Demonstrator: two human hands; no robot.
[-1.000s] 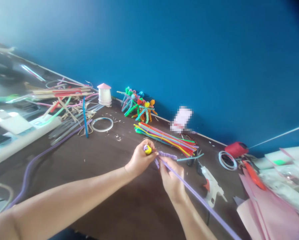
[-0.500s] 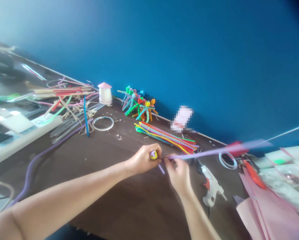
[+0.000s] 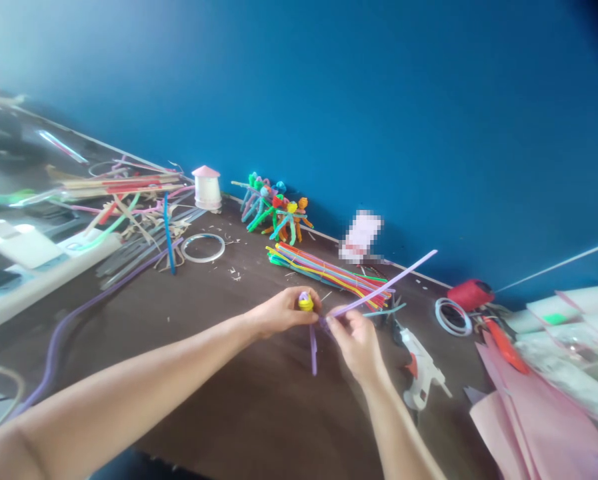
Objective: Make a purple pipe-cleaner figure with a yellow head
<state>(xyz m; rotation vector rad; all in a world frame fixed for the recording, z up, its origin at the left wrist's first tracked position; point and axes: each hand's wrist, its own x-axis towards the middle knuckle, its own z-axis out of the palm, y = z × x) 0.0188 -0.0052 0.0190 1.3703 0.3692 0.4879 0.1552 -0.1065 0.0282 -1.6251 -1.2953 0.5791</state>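
My left hand point(image 3: 283, 313) is closed around a small pipe-cleaner figure point(image 3: 305, 303) with a yellow and purple top. Below it, purple pipe-cleaner ends point(image 3: 313, 353) hang down. My right hand point(image 3: 356, 340) pinches a purple pipe cleaner point(image 3: 399, 279) close to the figure, and its long free end slants up to the right. Where the pipe cleaner meets the figure, my fingers partly hide it. Just beyond my hands lies a bundle of coloured pipe cleaners point(image 3: 329, 270).
Several finished pipe-cleaner figures point(image 3: 279, 212) stand by the blue wall. A white glue gun point(image 3: 423, 373) lies right of my right hand, with pink sheets point(image 3: 523, 407) beyond. At left are a wire ring point(image 3: 203, 248), a white pot point(image 3: 207, 190) and a power strip point(image 3: 49, 280).
The long free end of the purple pipe cleaner has swung from lower right to upper right. The figure has shifted slightly right and now stands more upright in my left hand.
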